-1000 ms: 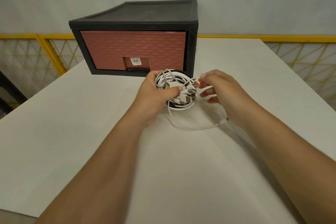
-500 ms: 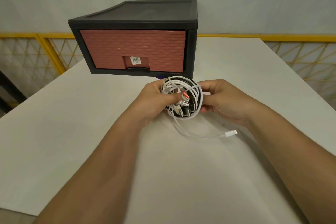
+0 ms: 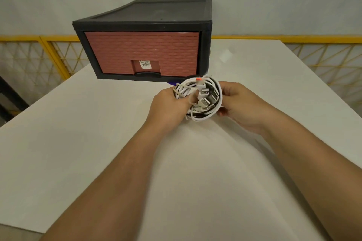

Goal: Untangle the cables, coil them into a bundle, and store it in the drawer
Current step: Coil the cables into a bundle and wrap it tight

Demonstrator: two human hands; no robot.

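- Coiled cable bundle (image 3: 199, 101) of white and black leads, plugs clustered in its middle, just right of frame centre, over the white table (image 3: 88, 143).
- Clamped from the left by the left hand (image 3: 168, 103), fingers curled round the coil; gripped on its right edge by the right hand (image 3: 242, 103).
- Just beyond, upper centre: brick-patterned drawer (image 3: 143, 51) closed in its black case (image 3: 141, 25), contents hidden, barcode sticker (image 3: 145, 64) above the handle.

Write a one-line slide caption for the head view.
Both hands, left hand and right hand, grip a coiled cable bundle above the white table, before the closed drawer.
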